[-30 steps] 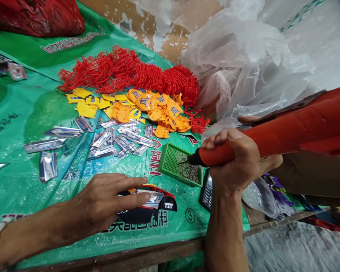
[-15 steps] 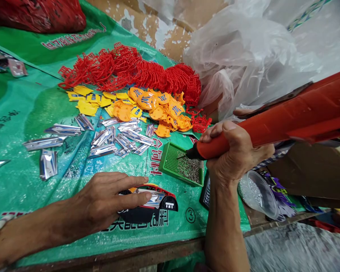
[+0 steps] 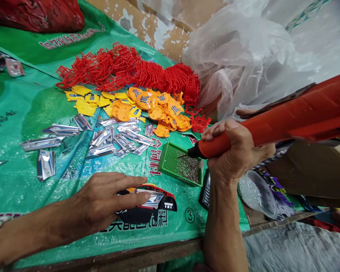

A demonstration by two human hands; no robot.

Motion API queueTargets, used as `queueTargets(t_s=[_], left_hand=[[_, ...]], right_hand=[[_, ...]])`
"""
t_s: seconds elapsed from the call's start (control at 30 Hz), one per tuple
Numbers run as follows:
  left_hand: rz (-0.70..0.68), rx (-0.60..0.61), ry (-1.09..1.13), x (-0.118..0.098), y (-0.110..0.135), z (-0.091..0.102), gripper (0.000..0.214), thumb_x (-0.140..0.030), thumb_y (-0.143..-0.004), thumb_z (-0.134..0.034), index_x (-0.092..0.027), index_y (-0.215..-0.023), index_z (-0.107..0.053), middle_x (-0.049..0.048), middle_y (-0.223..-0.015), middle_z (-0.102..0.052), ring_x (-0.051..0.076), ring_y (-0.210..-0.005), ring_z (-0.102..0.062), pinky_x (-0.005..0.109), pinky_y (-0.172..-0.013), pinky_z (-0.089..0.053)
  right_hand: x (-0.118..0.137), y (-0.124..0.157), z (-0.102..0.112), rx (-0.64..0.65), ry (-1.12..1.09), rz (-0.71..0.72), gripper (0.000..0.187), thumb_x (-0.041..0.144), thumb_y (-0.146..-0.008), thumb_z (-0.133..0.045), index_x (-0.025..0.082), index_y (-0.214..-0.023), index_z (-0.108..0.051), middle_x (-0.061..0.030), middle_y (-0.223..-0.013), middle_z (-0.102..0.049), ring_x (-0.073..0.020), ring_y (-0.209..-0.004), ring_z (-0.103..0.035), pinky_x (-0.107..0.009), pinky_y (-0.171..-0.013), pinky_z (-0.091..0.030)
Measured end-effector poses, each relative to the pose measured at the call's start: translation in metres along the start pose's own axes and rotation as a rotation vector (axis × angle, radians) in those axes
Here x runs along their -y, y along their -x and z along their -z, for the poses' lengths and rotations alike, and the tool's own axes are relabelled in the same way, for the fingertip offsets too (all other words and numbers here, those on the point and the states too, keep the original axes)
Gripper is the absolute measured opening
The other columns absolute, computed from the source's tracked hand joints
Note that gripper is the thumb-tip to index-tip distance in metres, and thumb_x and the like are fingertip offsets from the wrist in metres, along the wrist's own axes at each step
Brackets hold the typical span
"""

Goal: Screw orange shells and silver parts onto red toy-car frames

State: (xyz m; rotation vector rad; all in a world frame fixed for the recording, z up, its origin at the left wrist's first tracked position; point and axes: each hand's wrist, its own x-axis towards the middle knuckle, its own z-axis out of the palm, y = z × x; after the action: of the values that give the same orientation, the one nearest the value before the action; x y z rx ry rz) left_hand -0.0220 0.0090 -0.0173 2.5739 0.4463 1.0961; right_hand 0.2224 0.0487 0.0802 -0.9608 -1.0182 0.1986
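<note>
My right hand (image 3: 235,155) is closed round an orange electric screwdriver (image 3: 272,122), whose dark tip points down at a small green tray (image 3: 172,158) holding several tiny screws. My left hand (image 3: 102,202) lies on a toy car body (image 3: 153,202) in black, red and silver, with the fingers stretched over it and pressing it onto the green woven sheet (image 3: 22,124). The tray sits just right of the car and under the screwdriver's tip.
Silver foil pieces (image 3: 113,138), yellow and orange plastic parts (image 3: 147,107) and a heap of red plastic frames (image 3: 130,70) lie further back. A clear plastic bag (image 3: 243,56) bulges at the right. A clear cup (image 3: 257,192) and a dark device (image 3: 206,192) sit near the table edge.
The right hand with the screwdriver rose slightly, then held over the green tray. The left hand stayed on the toy car.
</note>
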Motion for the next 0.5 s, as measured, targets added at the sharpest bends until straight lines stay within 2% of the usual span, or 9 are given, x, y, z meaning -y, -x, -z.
queueTargets(t_s=[0.13, 0.33, 0.5], left_hand=[[-0.026, 0.026, -0.012, 0.0015, -0.0046, 0.0025, 0.055, 0.005, -0.081, -0.036, -0.024, -0.122, -0.057, 0.0060, -0.119, -0.070, 0.015, -0.097, -0.069, 0.027, -0.076, -0.056], [-0.030, 0.083, 0.014, 0.0029, -0.0050, 0.0056, 0.048, 0.001, -0.086, -0.040, -0.023, -0.123, -0.057, 0.0077, -0.123, -0.069, 0.017, -0.100, -0.070, 0.029, -0.079, -0.058], [-0.013, 0.058, 0.011, 0.0015, -0.0058, 0.0053, 0.050, 0.003, -0.084, -0.039, -0.023, -0.122, -0.059, 0.0079, -0.122, -0.069, 0.017, -0.099, -0.070, 0.029, -0.079, -0.058]], right_hand=[[-0.0009, 0.0010, 0.0001, 0.010, 0.009, 0.002, 0.012, 0.019, -0.069, -0.069, 0.022, -0.067, -0.058, 0.0050, -0.052, -0.053, -0.0132, -0.039, -0.053, -0.027, -0.036, -0.045], [0.0010, 0.0051, -0.0020, 0.014, -0.006, 0.020, 0.014, 0.016, -0.068, -0.068, 0.024, -0.077, -0.060, 0.0071, -0.054, -0.052, -0.0115, -0.040, -0.051, -0.026, -0.038, -0.045], [0.0009, 0.0062, -0.0033, -0.016, 0.018, 0.032, 0.013, 0.017, -0.068, -0.067, 0.023, -0.078, -0.060, 0.0068, -0.053, -0.053, -0.0119, -0.040, -0.050, -0.026, -0.038, -0.044]])
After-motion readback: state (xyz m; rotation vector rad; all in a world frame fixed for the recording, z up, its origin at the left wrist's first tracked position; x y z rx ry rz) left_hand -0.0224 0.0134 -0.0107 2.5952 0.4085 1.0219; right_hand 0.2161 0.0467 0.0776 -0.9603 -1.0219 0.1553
